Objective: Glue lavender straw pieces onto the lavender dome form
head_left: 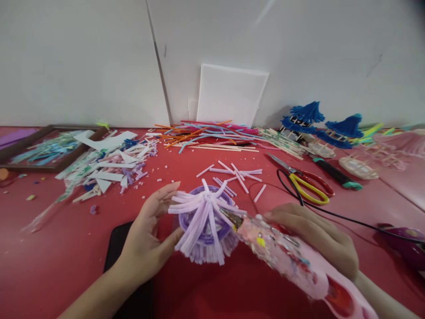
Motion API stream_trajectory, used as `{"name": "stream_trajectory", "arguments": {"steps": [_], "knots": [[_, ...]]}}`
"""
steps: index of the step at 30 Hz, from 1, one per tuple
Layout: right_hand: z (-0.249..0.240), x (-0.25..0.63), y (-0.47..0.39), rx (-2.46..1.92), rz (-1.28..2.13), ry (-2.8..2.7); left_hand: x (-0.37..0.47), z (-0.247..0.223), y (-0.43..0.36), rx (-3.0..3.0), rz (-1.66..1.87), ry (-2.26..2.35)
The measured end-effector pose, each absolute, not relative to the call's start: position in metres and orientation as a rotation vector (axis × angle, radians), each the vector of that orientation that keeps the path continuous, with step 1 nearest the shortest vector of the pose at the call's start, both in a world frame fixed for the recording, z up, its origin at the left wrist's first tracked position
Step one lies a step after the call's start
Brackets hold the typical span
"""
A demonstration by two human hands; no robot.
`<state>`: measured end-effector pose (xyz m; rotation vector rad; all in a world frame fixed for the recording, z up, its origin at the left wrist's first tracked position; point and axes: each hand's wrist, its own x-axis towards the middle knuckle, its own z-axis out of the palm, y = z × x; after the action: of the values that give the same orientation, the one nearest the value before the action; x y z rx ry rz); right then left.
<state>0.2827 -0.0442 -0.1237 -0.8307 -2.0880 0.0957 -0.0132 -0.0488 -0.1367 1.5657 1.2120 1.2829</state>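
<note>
My left hand (149, 235) grips the left side of a round pagoda-like roof model (207, 221) made of lilac pipe cleaner pieces, with a darker purple ring under the top strands. In my right hand (315, 235) is a pink hot glue gun (282, 252), crusted with dried glue and bits of colour. Its dark nozzle meets or nearly meets the strands at the model's right side; I cannot tell which. Just beyond the model lie several short cut lilac pipe cleaner pieces (237, 175).
Scissors (299, 177) and a black-green cutter (337, 173) lie right, near blue roof models (305, 117). Long coloured pipe cleaners (206, 135) lie at the back. Left are scraps (109, 168) and a brown frame (49, 168). A black phone-like object (114, 243) lies under my left arm.
</note>
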Motion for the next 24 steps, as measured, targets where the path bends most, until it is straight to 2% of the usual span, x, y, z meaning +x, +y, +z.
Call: {"name": "stream_trajectory", "arguments": {"steps": [24], "knots": [[-0.101,0.267,-0.044,-0.847,0.082,-2.118,-0.013,-0.133,-0.051,1.55,1.288,1.131]]}}
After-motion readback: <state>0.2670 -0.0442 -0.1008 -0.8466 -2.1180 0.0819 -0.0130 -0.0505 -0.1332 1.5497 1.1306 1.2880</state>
